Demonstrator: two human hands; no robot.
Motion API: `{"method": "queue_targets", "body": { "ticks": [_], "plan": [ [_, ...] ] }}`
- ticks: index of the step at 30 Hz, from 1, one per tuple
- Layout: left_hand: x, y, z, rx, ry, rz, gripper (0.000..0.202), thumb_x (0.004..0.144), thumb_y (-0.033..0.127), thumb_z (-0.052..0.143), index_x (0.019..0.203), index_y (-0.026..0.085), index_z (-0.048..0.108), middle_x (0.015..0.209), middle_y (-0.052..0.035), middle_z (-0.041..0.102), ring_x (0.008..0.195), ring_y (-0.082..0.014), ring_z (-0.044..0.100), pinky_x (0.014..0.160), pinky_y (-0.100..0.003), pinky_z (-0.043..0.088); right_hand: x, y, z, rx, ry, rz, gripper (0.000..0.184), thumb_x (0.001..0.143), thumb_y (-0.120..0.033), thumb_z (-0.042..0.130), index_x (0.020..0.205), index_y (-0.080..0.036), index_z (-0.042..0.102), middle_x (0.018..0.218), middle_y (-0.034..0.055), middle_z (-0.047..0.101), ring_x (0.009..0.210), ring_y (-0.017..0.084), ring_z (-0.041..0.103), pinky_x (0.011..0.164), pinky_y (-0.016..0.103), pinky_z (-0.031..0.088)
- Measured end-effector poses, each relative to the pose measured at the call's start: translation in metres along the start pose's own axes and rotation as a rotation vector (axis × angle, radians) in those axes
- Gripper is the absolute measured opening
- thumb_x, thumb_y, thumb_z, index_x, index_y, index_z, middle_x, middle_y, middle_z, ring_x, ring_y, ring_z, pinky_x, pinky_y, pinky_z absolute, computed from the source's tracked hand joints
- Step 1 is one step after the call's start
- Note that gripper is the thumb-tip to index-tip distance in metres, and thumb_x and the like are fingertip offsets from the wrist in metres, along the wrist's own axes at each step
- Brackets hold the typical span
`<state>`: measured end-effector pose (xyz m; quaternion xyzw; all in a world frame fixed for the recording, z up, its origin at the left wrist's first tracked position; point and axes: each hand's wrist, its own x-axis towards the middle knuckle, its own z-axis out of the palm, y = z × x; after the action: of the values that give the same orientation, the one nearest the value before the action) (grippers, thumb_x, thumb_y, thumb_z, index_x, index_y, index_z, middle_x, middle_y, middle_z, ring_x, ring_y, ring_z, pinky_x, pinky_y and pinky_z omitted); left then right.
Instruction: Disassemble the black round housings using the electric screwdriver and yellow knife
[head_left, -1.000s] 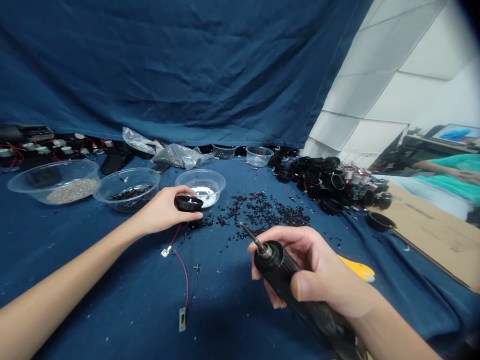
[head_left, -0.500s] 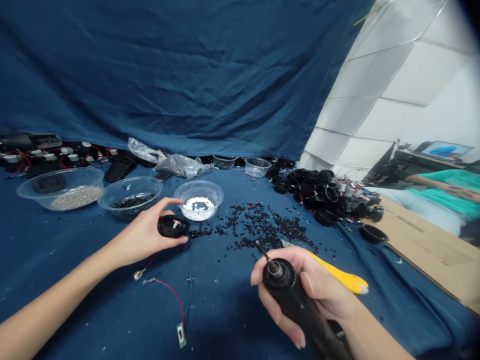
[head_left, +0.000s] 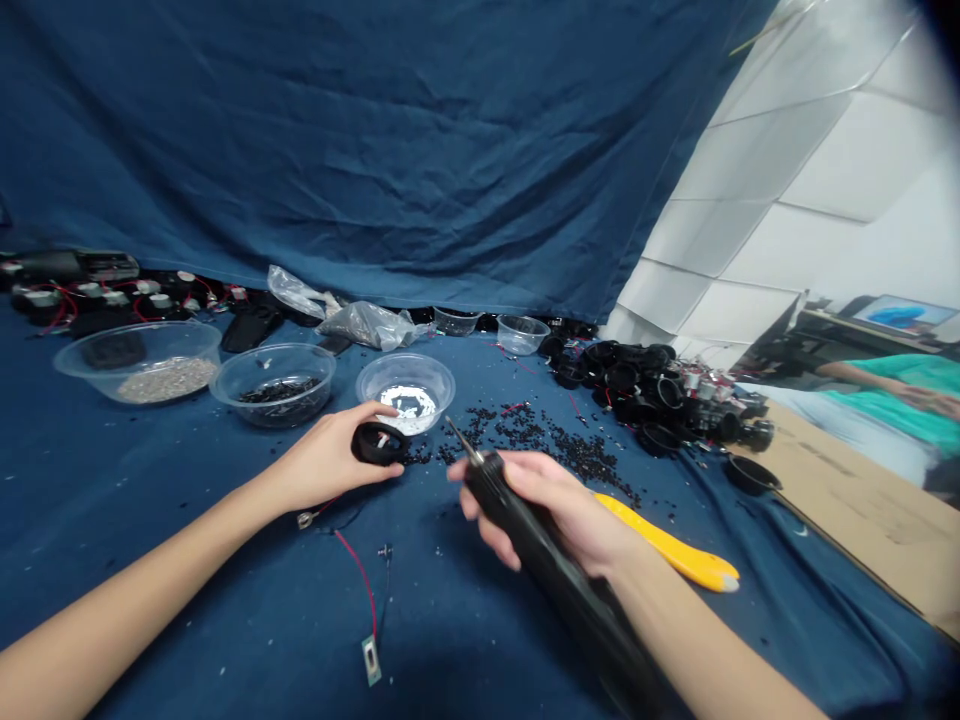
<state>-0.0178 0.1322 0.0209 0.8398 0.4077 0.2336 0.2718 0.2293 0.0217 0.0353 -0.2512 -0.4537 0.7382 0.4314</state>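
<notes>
My left hand grips a round black plastic housing between thumb and fingers; a small white piece shows inside it. A red wire runs on the cloth below, ending at a small circuit board. My right hand is wrapped round a black electric screwdriver. Its thin metal bit points up and left, apart from the housing. Many small black screws lie scattered on the cloth beyond the bit. A clear bowl with white bits stands just behind my left hand.
A yellow-handled tool lies right of my right hand. Clear bowls of black parts and greyish bits stand left. Black housings pile up at right, near a cardboard sheet. Another person's arm shows far right.
My right hand has moved left and up with the screwdriver, its bit now nearer the housing. My left hand and the housing have shifted slightly right; the whole view has shifted a little too.
</notes>
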Motion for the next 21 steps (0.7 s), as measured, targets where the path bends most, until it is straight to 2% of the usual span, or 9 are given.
{"method": "queue_targets", "body": {
  "ticks": [3,6,12,21],
  "plan": [
    [0.003,0.0,0.003,-0.002,0.024,0.001,0.052,0.073,0.049,0.076,0.114,0.022,0.058,0.107,-0.0057,0.071,0.099,-0.03,0.067,0.089,-0.04,0.05,0.037,0.004,-0.015,-0.087,0.113,0.001,0.036,0.093,-0.042,0.065,0.108,-0.01,0.063,0.094,0.0061,0.063,0.062,0.008,0.059,0.051,0.017,0.05],
    [0.001,-0.001,0.003,-0.021,0.022,0.007,0.05,0.074,0.047,0.076,0.113,0.022,0.059,0.105,-0.0045,0.072,0.096,-0.0284,0.068,0.087,-0.039,0.051,0.053,0.013,-0.024,-0.18,0.191,0.082,0.027,0.1,-0.037,0.057,0.103,-0.01,0.06,0.091,0.0041,0.063,0.063,0.007,0.058,0.052,0.018,0.051],
    [-0.002,-0.006,0.003,-0.061,0.024,0.007,0.05,0.073,0.047,0.078,0.114,0.023,0.06,0.104,-0.0039,0.073,0.096,-0.0277,0.068,0.088,-0.039,0.051,0.042,0.026,-0.019,-0.275,0.277,0.213,0.022,0.1,-0.032,0.058,0.1,-0.01,0.06,0.09,0.0029,0.062,0.063,0.007,0.058,0.053,0.018,0.051],
    [-0.001,-0.003,0.003,-0.063,0.019,0.01,0.05,0.074,0.047,0.077,0.113,0.022,0.06,0.104,-0.0043,0.073,0.095,-0.0279,0.069,0.088,-0.04,0.052,0.045,0.023,-0.016,-0.301,0.32,0.217,0.021,0.1,-0.03,0.057,0.105,-0.01,0.059,0.092,0.0031,0.062,0.063,0.007,0.058,0.053,0.018,0.051]
  ]
}}
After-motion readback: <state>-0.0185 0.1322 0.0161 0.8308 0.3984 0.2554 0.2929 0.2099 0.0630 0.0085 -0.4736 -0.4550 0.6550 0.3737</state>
